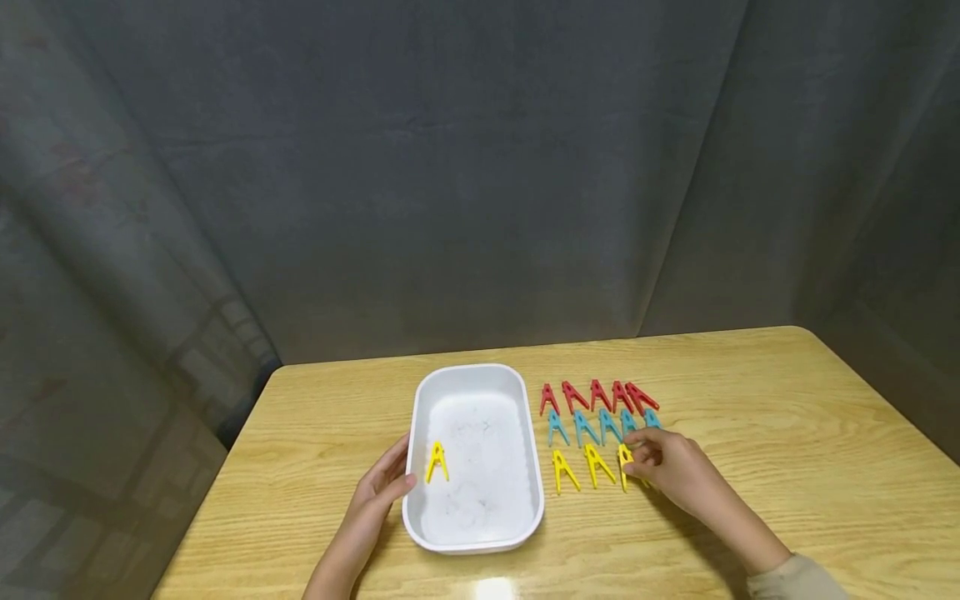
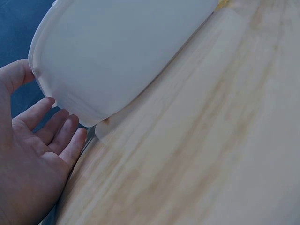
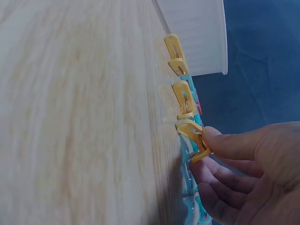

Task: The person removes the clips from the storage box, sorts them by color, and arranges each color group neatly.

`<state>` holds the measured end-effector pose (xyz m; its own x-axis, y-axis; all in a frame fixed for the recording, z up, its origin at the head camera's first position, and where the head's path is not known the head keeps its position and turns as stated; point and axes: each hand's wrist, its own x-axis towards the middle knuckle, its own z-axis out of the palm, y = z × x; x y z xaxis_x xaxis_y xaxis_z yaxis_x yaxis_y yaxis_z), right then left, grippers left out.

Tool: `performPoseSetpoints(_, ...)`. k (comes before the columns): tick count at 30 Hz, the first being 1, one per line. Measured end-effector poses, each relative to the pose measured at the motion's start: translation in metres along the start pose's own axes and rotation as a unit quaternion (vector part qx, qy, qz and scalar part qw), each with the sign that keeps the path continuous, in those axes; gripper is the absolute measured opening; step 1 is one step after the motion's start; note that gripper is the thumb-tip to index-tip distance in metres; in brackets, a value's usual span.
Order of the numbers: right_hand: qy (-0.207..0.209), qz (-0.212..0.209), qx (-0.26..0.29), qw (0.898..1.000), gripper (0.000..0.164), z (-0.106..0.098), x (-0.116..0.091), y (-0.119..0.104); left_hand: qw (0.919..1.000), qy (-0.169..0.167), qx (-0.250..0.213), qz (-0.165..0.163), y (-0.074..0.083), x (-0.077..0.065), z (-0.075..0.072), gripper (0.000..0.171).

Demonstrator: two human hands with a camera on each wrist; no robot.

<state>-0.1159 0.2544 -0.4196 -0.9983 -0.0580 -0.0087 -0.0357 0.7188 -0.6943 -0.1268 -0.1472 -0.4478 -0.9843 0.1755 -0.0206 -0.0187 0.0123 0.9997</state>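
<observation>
A white tray (image 1: 480, 500) lies on the table, and one yellow clothespin (image 1: 437, 462) rests inside it near the left wall. My left hand (image 1: 377, 490) holds the tray's left side, thumb over the rim and fingers against the outer wall. At the right, my right hand (image 1: 678, 471) pinches a yellow clothespin (image 3: 194, 136) between thumb and fingers, at the right of the yellow row. Two more yellow clothespins, one left (image 1: 565, 472) and one nearer (image 1: 598, 465), lie beside it. A bit of yellow shows under the right hand, mostly hidden.
Behind the yellow row lies a row of blue clothespins (image 1: 587, 428), partly covered by the right hand at its right end. Farther back is a row of red clothespins (image 1: 575, 396). A grey curtain (image 1: 450, 208) hangs behind the wooden table (image 1: 787, 417).
</observation>
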Motion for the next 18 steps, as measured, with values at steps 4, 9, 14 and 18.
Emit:
performPoseSetpoints(4,-0.004,0.012,-0.001,1.000,0.033,0.0020,0.0034,-0.0009,1.0000,0.002,0.002,0.001,0.0006,0.0002,-0.0006,0.059)
performPoseSetpoints(9,-0.002,0.021,-0.004,1.000,0.032,0.0045,0.0055,-0.0025,1.0000,0.003,0.005,0.001,0.0007,0.0004,-0.0011,0.059)
performPoseSetpoints(14,-0.004,0.026,-0.007,1.000,0.032,0.0055,0.0071,-0.0039,1.0000,0.006,0.002,-0.001,0.0005,0.0000,-0.0010,0.059)
performPoseSetpoints(18,-0.005,0.033,-0.009,0.999,0.032,0.0053,0.0077,-0.0041,1.0000,0.003,0.000,-0.003,-0.0003,-0.0001,-0.0002,0.059)
